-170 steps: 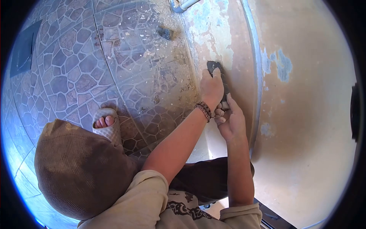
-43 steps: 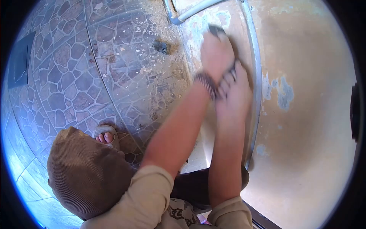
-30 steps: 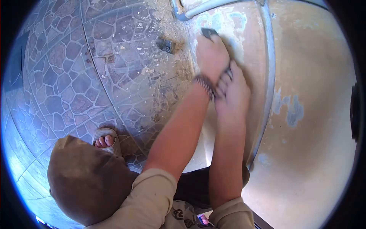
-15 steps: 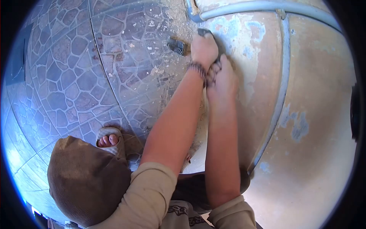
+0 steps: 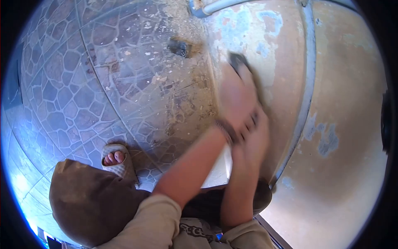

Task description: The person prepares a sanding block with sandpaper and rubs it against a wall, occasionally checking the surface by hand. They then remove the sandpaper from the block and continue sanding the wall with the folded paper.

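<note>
Both of my hands are closed around a dark hand tool [image 5: 237, 59], its blunt end showing beyond the fingers against the wall. Its exact kind is hidden by my grip and motion blur. My left hand [image 5: 238, 93], with a dark beaded bracelet at the wrist, grips nearer that end. Just behind it, my right hand [image 5: 256, 130] has its fingers wrapped round the rear part, close to the left wrist. The wall [image 5: 273, 79] beside them has worn paint with pale blue and whitish patches.
A grey pipe [image 5: 309, 62] runs along the wall, with a pipe elbow [image 5: 197, 8] at the top. A small dark block-like piece [image 5: 179, 47] lies on the stone-patterned floor [image 5: 74, 91] among paint flakes. My sandalled foot [image 5: 118, 159] and bent knee [image 5: 91, 203] are at left.
Both hands and the tool have moved down the wall, back towards my body and slightly right. The view has also shifted a little.
</note>
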The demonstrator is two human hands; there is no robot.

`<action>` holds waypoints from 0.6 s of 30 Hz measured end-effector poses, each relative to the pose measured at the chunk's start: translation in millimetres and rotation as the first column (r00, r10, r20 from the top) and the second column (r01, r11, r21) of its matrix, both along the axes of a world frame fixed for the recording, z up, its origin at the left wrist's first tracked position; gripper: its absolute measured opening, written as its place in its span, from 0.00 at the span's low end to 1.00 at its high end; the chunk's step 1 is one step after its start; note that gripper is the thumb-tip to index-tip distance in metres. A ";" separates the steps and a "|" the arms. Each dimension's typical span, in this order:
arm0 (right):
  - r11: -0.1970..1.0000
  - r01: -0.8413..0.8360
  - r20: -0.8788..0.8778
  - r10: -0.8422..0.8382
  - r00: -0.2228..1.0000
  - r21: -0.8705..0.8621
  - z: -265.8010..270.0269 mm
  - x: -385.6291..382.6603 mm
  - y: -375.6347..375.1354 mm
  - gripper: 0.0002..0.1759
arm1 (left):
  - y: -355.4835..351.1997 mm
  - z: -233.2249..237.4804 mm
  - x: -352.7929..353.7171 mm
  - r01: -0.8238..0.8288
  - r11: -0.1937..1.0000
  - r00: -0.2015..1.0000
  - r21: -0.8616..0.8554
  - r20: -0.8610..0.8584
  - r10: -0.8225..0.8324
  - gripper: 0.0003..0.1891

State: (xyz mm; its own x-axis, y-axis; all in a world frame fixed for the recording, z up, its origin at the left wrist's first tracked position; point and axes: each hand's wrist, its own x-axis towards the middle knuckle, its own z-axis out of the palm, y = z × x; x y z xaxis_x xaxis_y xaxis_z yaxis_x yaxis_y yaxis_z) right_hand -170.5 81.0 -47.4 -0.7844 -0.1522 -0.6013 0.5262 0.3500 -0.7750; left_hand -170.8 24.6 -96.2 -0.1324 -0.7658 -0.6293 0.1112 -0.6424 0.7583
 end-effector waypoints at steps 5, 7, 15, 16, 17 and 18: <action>0.996 -0.016 0.007 0.016 1.000 0.091 39.5 0.2 7.2 0.12 | 12.1 24.4 -14.0 -0.137 0.990 0.991 -0.034 -0.014 0.136 0.18; 0.980 -0.158 0.069 0.167 0.984 -0.119 8.0 -7.3 -14.8 0.13 | -30.9 3.6 2.4 -0.069 0.995 0.995 0.070 -0.064 0.074 0.18; 0.988 0.097 -0.139 -0.079 0.987 0.124 25.5 -9.2 56.3 0.19 | 79.9 28.1 -25.6 -0.137 0.991 0.990 -0.004 -0.016 0.137 0.20; 0.989 0.074 -0.129 -0.058 0.990 0.125 25.8 -14.5 65.6 0.19 | 79.8 28.0 -21.7 -0.124 0.992 0.992 0.025 -0.019 0.124 0.19; 0.991 0.059 -0.126 -0.043 0.991 0.124 29.8 -15.4 73.1 0.20 | 76.1 25.9 -20.4 -0.104 0.993 0.994 0.054 -0.030 0.105 0.19; 0.986 0.030 -0.114 -0.011 0.993 0.163 28.4 -12.3 57.3 0.20 | 62.8 19.9 -20.3 -0.097 0.993 0.994 0.068 -0.040 0.100 0.18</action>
State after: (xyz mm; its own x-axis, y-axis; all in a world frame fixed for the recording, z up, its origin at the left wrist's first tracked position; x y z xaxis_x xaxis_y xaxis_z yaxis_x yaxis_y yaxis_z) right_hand -182.8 138.3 -19.0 -0.8504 -0.0422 -0.5244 0.4472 0.4674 -0.7627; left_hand -191.1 87.4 -76.3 -0.0864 -0.7338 -0.6738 0.2079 -0.6747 0.7082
